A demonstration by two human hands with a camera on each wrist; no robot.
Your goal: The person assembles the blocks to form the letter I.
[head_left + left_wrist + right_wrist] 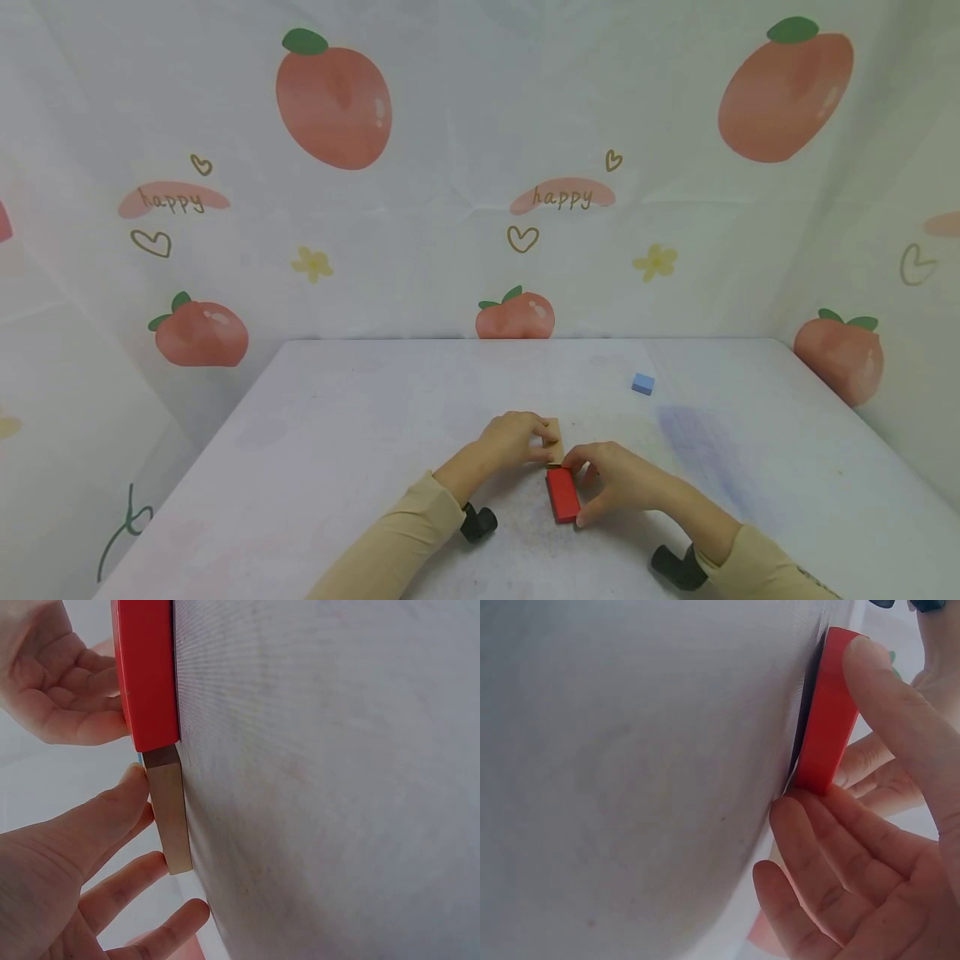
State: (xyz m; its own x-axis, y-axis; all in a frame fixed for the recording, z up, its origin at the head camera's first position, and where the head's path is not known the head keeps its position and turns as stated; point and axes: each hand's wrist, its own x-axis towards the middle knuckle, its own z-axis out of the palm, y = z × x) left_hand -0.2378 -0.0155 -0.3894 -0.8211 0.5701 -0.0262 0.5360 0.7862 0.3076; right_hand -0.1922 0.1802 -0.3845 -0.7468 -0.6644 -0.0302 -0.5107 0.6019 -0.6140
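A red rectangular block [564, 496] lies flat on the table, its far end against or very close to a light wooden block [557, 451]. My left hand [513, 437] holds the wooden block, thumb at the end by the red one and fingers along it. In the left wrist view the wooden block [172, 814] looks thinner than the red block [150, 682]. My right hand [618, 477] grips the red block lengthwise, with the thumb on its near end and fingertips at its far end, as the right wrist view shows.
A small blue block [642, 384] sits farther back on the right of the white table [360, 467]. Behind the table hangs a white cloth [442, 167] printed with peaches. Black wrist mounts [678, 568] are below both wrists.
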